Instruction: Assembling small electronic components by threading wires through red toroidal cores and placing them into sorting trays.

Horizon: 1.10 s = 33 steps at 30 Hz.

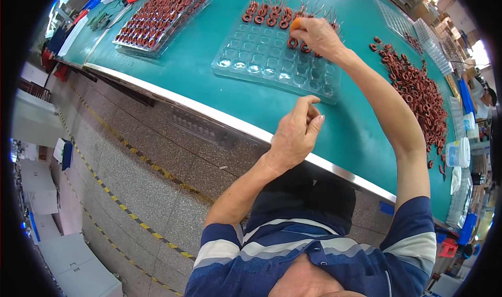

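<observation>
My right hand [317, 35] reaches far over a clear plastic tray [261, 61] of round pockets on the green table [198, 67]. Its fingertips, one in an orange cover, pinch a copper coil at the tray's far right part. Several copper coils [264, 13] with upright wire leads fill the tray's far rows; the near pockets hold nothing. My left hand [297, 131] hovers over the table's near metal edge, fingers loosely curled, holding nothing I can see. A heap of loose copper coils [418, 90] lies to the right of my right arm.
A second tray full of coils [159, 17] sits at the far left of the table. Stacked clear trays [429, 41] lie at the far right, a white container [459, 151] near the right edge. Grey floor with yellow-black tape [125, 208] runs on my left.
</observation>
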Motion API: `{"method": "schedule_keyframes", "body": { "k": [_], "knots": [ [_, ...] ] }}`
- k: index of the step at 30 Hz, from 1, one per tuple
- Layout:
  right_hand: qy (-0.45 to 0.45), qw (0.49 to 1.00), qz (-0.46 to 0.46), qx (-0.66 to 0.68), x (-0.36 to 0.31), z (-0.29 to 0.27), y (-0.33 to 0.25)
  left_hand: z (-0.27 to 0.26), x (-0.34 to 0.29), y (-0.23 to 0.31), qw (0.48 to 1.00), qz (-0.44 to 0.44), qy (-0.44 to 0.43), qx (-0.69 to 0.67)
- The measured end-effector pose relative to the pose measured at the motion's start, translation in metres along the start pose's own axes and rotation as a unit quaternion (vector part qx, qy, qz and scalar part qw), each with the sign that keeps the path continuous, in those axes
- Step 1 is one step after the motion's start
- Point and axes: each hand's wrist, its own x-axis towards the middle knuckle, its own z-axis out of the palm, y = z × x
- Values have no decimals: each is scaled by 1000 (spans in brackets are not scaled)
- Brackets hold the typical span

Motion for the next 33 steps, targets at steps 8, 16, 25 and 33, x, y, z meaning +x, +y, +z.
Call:
{"method": "schedule_keyframes", "body": {
  "k": [8,16,25,33],
  "knots": [
    [18,983,-17,-182,-51,-97,54,-10,1,2,999,-46,-9,-21],
    [-217,887,156,-377,-217,-176,108,2,4,1,998,-6,-59,31],
    [39,968,177,-176,-228,-221,115,12,0,2,995,11,-37,94],
    [75,962,260,-47,-222,-222,57,57,21,45,989,-6,-150,6]
  ]
}}
